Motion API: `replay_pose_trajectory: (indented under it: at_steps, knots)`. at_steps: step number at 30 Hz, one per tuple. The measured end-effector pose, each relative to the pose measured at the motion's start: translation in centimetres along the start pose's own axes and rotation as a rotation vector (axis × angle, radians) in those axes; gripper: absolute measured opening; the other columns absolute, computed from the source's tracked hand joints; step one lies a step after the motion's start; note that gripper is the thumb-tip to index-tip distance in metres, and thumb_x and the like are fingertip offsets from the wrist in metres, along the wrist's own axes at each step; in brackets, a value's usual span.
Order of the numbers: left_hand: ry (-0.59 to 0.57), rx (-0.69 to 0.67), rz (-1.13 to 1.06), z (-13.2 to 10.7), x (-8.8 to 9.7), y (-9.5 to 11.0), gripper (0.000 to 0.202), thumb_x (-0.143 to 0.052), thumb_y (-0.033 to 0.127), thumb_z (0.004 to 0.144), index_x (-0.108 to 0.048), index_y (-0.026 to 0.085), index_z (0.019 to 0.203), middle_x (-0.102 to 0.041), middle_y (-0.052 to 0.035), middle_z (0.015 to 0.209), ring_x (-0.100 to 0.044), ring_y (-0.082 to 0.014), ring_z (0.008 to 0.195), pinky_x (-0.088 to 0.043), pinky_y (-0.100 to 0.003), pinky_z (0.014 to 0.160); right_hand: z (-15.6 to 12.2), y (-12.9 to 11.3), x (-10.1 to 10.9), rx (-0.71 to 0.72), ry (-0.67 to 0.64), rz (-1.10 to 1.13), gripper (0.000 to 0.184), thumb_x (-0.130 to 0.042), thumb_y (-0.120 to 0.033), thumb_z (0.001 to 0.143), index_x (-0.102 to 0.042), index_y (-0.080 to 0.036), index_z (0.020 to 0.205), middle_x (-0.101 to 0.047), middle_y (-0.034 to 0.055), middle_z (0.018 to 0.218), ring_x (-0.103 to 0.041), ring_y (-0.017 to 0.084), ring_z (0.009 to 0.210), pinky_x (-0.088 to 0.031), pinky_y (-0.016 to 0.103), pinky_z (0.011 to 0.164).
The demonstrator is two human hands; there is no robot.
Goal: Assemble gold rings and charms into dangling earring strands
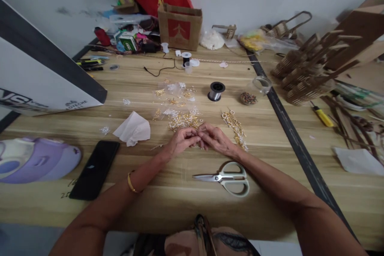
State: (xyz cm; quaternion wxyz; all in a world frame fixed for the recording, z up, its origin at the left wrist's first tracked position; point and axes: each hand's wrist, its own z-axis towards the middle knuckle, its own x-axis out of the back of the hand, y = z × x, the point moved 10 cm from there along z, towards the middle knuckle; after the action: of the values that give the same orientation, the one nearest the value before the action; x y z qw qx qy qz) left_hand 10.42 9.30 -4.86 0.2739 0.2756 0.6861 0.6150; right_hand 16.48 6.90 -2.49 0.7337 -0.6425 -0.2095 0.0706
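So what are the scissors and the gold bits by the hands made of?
Scissors: blades probably metal, grey with a shine; handles probably plastic, smooth pale green. Gold bits: perhaps metal or coated plastic; they glint yellow, but are too small to tell.

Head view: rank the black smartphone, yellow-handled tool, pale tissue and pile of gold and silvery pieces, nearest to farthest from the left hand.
From the left hand:
1. Pile of gold and silvery pieces, just beyond it
2. Pale tissue, to its left
3. Black smartphone, farther left
4. Yellow-handled tool, far right
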Motion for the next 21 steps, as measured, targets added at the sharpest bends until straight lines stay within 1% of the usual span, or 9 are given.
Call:
replay_pose_trajectory:
  at_steps: [3,5,8,10,12,14,17,19,21]
  knots:
    - [0.016,0.002,-0.001,-0.1,0.1,0.1,0.024,-0.062,0.035,0.075,-0.054,0.013,0.073,-0.063,-0.0018,0.064,-0.049,-0.0059,0.05,-0.038,-0.017,0.048,0.1,-0.5,0.3,-0.002,-0.011,-0.052,0.026,-0.038,-0.04,0.093,-0.047,-0.017,0.096,-0.057,-0.0017,0.062,-0.05,0.009,0.048,-0.04,0.02,0.048]
    - [0.06,0.012,0.007,-0.3,0.6,-0.1,0.025,-0.062,0.036,0.076,-0.054,0.013,0.072,-0.059,0.0008,0.06,-0.048,-0.0057,0.049,-0.039,-0.017,0.047,0.1,-0.8,0.6,-0.009,-0.035,-0.125,0.026,-0.039,-0.038,0.093,-0.049,-0.016,0.102,-0.056,-0.0017,0.063,-0.048,0.009,0.049,-0.039,0.019,0.048]
    - [0.122,0.019,0.028,-0.5,1.6,-0.5,0.024,-0.061,0.037,0.076,-0.054,0.014,0.074,-0.055,0.0032,0.056,-0.05,-0.0065,0.049,-0.042,-0.017,0.049,0.3,-1.1,1.7,-0.038,-0.044,-0.248,0.027,-0.039,-0.035,0.093,-0.053,-0.014,0.104,-0.056,-0.0018,0.062,-0.046,0.008,0.048,-0.035,0.018,0.046]
    - [0.132,0.019,0.042,-0.6,2.0,-0.9,0.023,-0.06,0.036,0.077,-0.054,0.014,0.075,-0.056,0.0029,0.056,-0.052,-0.0071,0.05,-0.045,-0.018,0.051,0.3,-1.0,2.1,-0.074,-0.07,-0.323,0.026,-0.04,-0.033,0.093,-0.055,-0.013,0.102,-0.057,-0.0019,0.06,-0.046,0.008,0.048,-0.034,0.018,0.046]
    - [0.132,0.014,0.067,-0.7,2.2,-1.2,0.021,-0.059,0.035,0.078,-0.054,0.014,0.076,-0.057,0.0023,0.058,-0.054,-0.0079,0.052,-0.046,-0.019,0.053,0.2,-1.0,2.3,-0.105,-0.114,-0.383,0.026,-0.04,-0.032,0.093,-0.057,-0.013,0.095,-0.057,-0.002,0.057,-0.046,0.008,0.048,-0.034,0.019,0.048]
    - [0.13,-0.014,0.124,-0.7,2.2,-1.2,0.019,-0.057,0.033,0.079,-0.055,0.014,0.077,-0.058,0.0017,0.059,-0.055,-0.0088,0.054,-0.047,-0.02,0.055,0.1,-0.9,2.2,-0.117,-0.158,-0.429,0.026,-0.04,-0.03,0.093,-0.059,-0.013,0.086,-0.057,-0.0023,0.054,-0.045,0.007,0.046,-0.034,0.019,0.049]
    - [0.146,-0.098,0.293,-1.0,2.3,-0.3,0.014,-0.055,0.027,0.08,-0.058,0.014,0.077,-0.058,0.0007,0.061,-0.054,-0.0092,0.056,-0.045,-0.02,0.056,-0.2,-0.5,2.2,-0.15,-0.221,-0.455,0.029,-0.041,-0.029,0.092,-0.058,-0.013,0.076,-0.057,-0.0019,0.051,-0.045,0.006,0.044,-0.034,0.019,0.049]
    - [0.171,-0.134,0.405,-1.2,2.3,0.3,0.012,-0.055,0.024,0.08,-0.059,0.014,0.076,-0.059,0.0003,0.061,-0.053,-0.0092,0.057,-0.043,-0.02,0.056,-0.5,0.2,2.3,-0.193,-0.255,-0.446,0.03,-0.04,-0.03,0.092,-0.058,-0.012,0.077,-0.059,-0.0009,0.054,-0.046,0.006,0.042,-0.034,0.018,0.048]
    - [0.189,-0.144,0.452,-1.4,2.3,0.7,0.011,-0.056,0.022,0.08,-0.06,0.014,0.075,-0.06,-0.0003,0.061,-0.054,-0.0098,0.057,-0.042,-0.02,0.056,-0.6,0.7,2.6,-0.218,-0.276,-0.442,0.028,-0.041,-0.029,0.092,-0.06,-0.012,0.081,-0.062,0.0005,0.062,-0.047,0.005,0.042,-0.034,0.018,0.047]
